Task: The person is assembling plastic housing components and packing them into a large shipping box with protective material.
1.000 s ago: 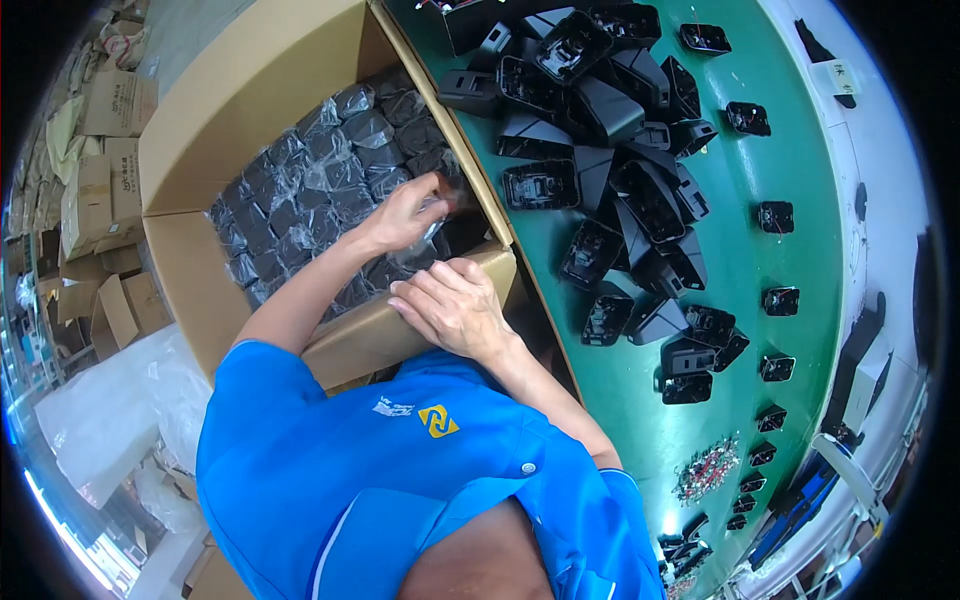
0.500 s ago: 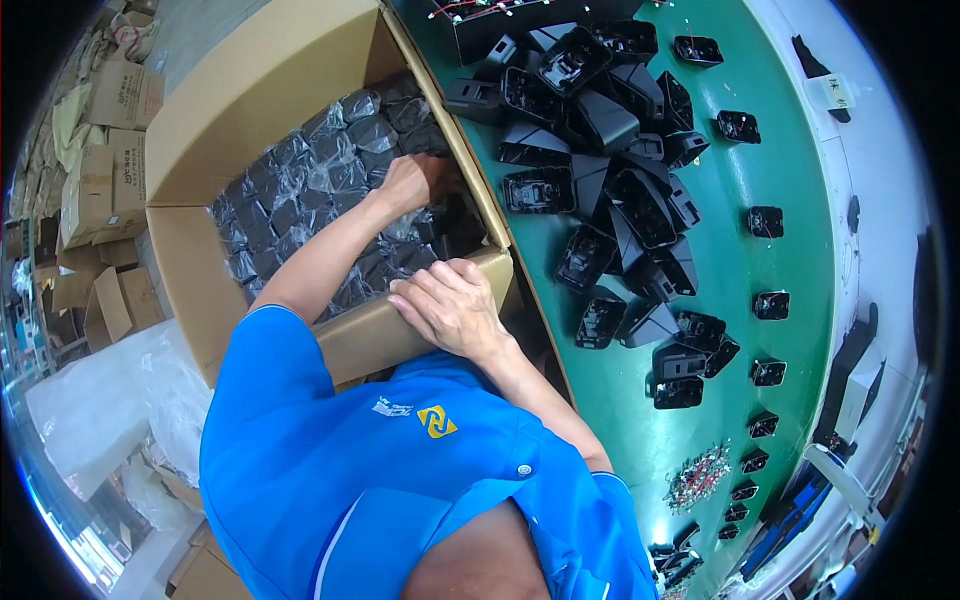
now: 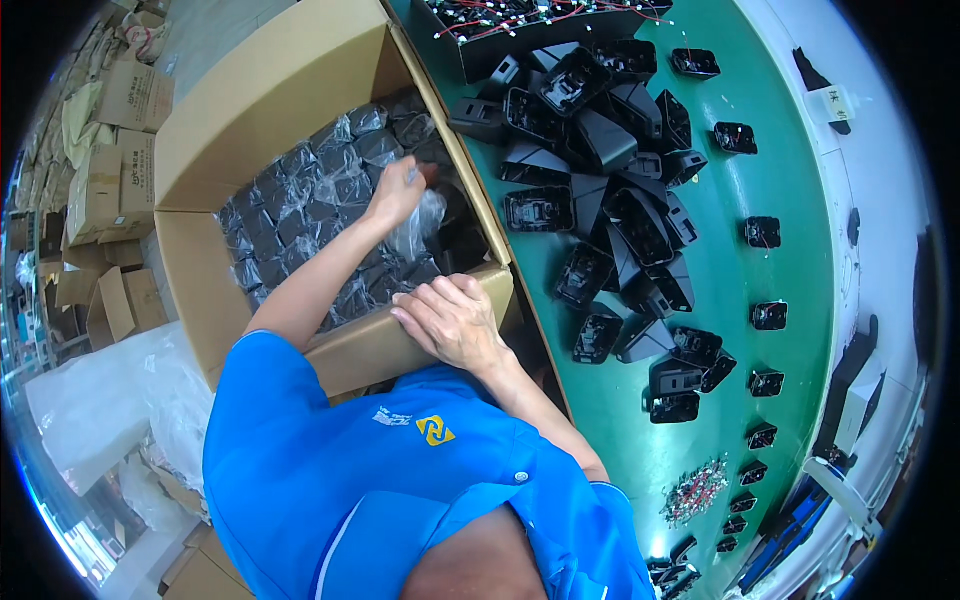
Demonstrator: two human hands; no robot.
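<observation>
Inside a large open cardboard box (image 3: 372,366) lie rows of black parts (image 3: 300,165) wrapped in clear plastic. My left hand (image 3: 398,192) reaches in near the box's right wall, fingers closed on a crumpled clear plastic bag (image 3: 418,228) that hangs below it. Whether the bag contains anything is hard to make out. At the near right corner of the box, my right hand (image 3: 450,318) is closed over the rim, its fingers curled onto the top edge.
A green table (image 3: 720,290) runs along the box's right side. On it are piled black plastic housings (image 3: 600,140), a line of single housings (image 3: 765,232), a wire heap (image 3: 697,492) and a black bin of wired parts (image 3: 545,40). Cartons (image 3: 120,185) and white plastic sheeting (image 3: 110,400) lie left.
My left hand has drawn back slightly from the box's right side, and the clear bag now shows in it. My right hand stays on the rim. The view has shifted slightly.
</observation>
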